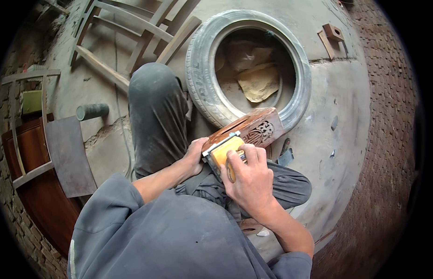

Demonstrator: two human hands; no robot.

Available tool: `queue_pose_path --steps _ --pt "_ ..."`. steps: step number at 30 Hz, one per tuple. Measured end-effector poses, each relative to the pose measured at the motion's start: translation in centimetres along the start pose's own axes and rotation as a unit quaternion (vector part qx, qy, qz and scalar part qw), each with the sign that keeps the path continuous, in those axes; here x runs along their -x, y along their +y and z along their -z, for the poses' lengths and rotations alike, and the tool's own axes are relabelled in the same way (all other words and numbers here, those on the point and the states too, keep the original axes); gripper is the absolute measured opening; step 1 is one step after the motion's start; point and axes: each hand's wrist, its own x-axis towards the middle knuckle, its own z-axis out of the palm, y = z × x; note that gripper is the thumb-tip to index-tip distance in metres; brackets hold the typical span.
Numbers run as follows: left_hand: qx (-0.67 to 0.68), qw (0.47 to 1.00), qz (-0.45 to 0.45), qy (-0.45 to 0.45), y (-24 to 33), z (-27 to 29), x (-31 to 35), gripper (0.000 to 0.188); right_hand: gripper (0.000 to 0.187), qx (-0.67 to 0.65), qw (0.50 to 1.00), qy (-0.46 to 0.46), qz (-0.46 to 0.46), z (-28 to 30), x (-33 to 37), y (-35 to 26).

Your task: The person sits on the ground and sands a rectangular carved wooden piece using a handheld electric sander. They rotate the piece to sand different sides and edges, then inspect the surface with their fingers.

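Observation:
A reddish-brown wooden box (268, 131) with a carved openwork panel on its side and a slot in its top lies across my lap. Its far end reaches over the near edge of the tyre. My left hand (196, 156) is wrapped round the near left end of the box. A yellow hand-held sander (221, 152) with a metal clamp bar at its edge is in my right hand (251, 177), fingers bent over it. The sander rests against the box's near end; its underside is hidden.
The large tyre (203, 74) lies flat ahead, with a yellowish sheet (258, 83) inside. Wooden frames (151, 30) stand far left. Closer on the left are a dark cylinder (92, 111) and a grey board (71, 153). A scraper (285, 157) lies right of the box, and a small wooden block (334, 32) farther right.

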Motion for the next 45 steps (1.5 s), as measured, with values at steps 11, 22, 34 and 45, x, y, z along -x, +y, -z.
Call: queue_pose_path --steps 11,22,34,45 --pt "-0.013 0.999 0.029 0.004 0.1 0.3 -0.9 0.029 0.032 0.062 0.991 0.050 -0.103 2.0 -4.1 8.9" --pt "-0.033 0.999 -0.002 0.015 0.4 -0.2 0.0 0.029 0.035 0.051 0.996 0.037 -0.069 0.9 -3.3 5.7" --pt "-0.041 0.999 -0.008 -0.003 1.1 -0.9 1.0 0.027 0.032 -0.006 1.000 0.018 0.012 -0.8 -1.9 -0.4" --pt "-0.021 0.999 0.014 0.039 0.8 -1.7 0.7 0.027 0.033 0.061 0.989 0.067 -0.114 1.5 -4.5 10.9"
